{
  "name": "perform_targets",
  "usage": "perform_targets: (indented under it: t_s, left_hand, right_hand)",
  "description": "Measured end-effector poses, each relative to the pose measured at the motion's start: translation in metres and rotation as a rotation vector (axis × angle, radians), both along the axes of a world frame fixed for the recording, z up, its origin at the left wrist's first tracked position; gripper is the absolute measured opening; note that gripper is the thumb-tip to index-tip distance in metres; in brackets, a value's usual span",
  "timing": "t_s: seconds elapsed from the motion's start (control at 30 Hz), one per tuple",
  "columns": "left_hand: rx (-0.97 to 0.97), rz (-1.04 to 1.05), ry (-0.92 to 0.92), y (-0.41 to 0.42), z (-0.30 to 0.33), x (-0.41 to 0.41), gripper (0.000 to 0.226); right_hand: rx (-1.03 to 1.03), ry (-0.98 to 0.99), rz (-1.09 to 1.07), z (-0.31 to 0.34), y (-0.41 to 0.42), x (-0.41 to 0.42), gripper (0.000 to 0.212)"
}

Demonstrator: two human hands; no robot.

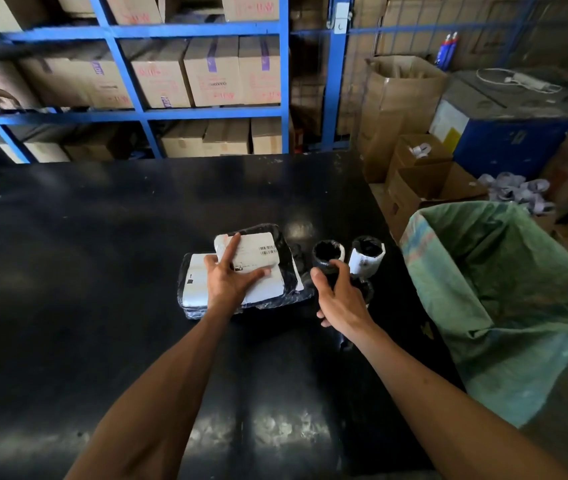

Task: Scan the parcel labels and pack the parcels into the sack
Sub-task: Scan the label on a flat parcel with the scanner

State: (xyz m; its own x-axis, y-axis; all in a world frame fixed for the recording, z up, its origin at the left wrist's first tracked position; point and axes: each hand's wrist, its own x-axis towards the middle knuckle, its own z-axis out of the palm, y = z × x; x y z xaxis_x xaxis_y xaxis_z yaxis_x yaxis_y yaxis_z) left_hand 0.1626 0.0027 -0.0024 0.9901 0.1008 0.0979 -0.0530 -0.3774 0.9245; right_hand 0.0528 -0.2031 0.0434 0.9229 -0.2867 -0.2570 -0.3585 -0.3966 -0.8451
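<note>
Fingers [228, 249] left: spread flat on parcel [258, 252] (topmost) | right hand [339, 299]: gripping roll [327, 254]

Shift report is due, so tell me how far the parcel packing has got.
Done: nothing that shows; the green woven sack looks empty where its inside is visible. In hand: the left hand lies flat on two stacked black-wrapped flat parcels, the right hand grips a black cylindrical parcel. Left: those, plus a second labelled cylindrical parcel. No scanner in view.

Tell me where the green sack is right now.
In the head view, the green sack stands open at the right edge of the black table, beside the right hand and the two cylindrical parcels.
</note>
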Motion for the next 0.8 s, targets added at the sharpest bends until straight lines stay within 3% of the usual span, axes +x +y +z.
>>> perform_targets:
  t_s: [0.17, 0.37, 0.6, 0.8]
  left_hand:
    - [0.045, 0.041, 0.027, 0.004, 0.001, 0.0, 0.097]
    - [0.115, 0.051, 0.083, 0.004, 0.008, -0.015, 0.096]
    - [0.173, 0.018, 0.086, -0.001, -0.005, -0.033, 0.097]
    - [0.157, -0.041, 0.117, -0.011, -0.006, -0.043, 0.098]
  right_hand:
    - [-0.091, 0.223, 0.057, -0.053, -0.003, -0.012, 0.062]
    - [-0.045, 0.372, 0.063, -0.096, 0.006, -0.02, 0.063]
    - [-0.029, 0.394, 0.061, -0.118, 0.013, -0.025, 0.063]
    - [-0.296, 0.352, 0.127, -0.093, -0.004, -0.036, 0.076]
